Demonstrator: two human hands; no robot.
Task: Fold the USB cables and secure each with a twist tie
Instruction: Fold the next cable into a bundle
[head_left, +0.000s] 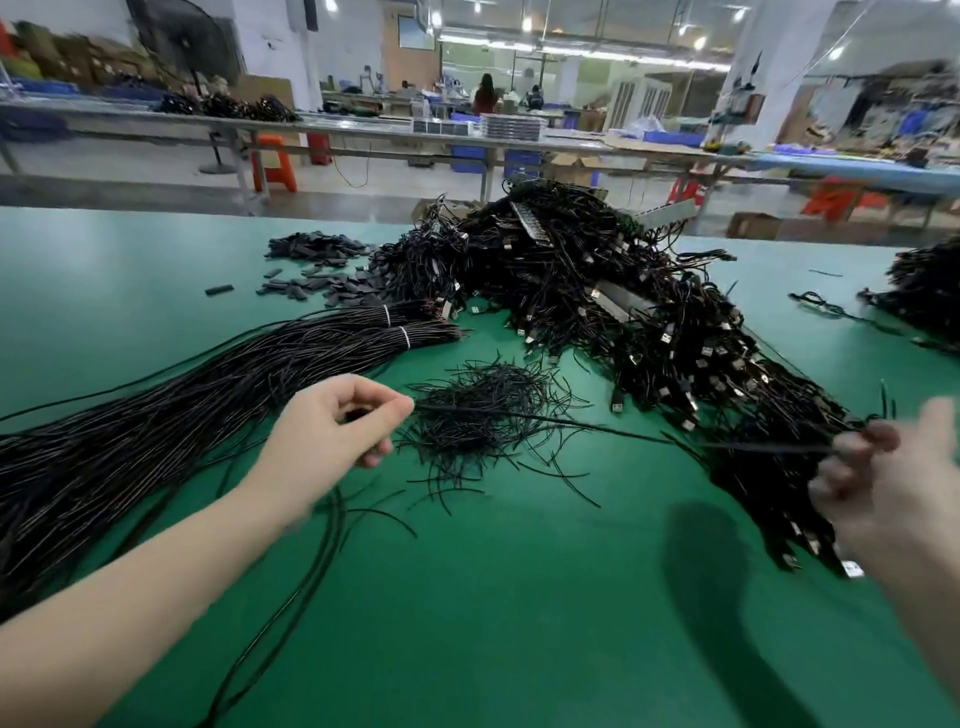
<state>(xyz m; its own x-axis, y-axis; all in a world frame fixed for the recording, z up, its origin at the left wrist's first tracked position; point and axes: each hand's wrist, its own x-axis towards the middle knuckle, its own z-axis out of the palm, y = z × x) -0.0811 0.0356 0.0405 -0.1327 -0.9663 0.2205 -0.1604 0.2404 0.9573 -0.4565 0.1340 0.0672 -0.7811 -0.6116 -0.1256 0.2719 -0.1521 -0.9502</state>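
A single black cable (597, 427) stretches taut, nearly horizontal, across mid-frame above the green counter (493, 597), held at both ends. At centre-left the left hand (332, 431) pinches one end between thumb and forefinger tip, other fingers (371, 457) curled under. At right edge the right hand (883, 483), motion-blurred, appears to grip the other end w/ curled fingers; exact hold can't be made out. The cable's long axis runs left-right between the hands, passing just over a loose nest of twist ties (483, 415) lying directly beneath, nearer the left hand. Judgement: fold not yet begun; the next move likely turns on bringing the two ends together, then reaching down to the ties. Bundled straight cables (208, 395) fan out at left; a tangled pile of USB-ended cables (597, 291) fills upper centre to right.
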